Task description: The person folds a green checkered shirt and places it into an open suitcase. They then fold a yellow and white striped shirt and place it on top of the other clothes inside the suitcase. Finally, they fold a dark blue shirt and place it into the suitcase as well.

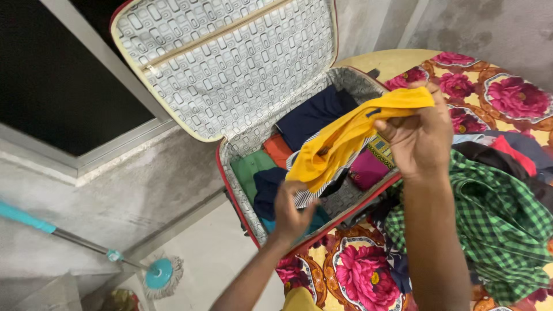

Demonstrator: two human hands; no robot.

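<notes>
Two bare forearms in view, no sleeves reaching the wrists. Left hand [291, 214] and right hand [419, 138]: no rings, watch, bracelets or gloves seen. Yellow garment edge shows at bottom centre.

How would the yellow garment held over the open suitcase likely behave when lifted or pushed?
The yellow garment probably handles floppy: it sags and folds between the right hand and the left hand. It seems light, since fingertip pinches hold it up. Pushed, it would likely bunch rather than slide, like the crumpled green checked shirt nearby.
</notes>
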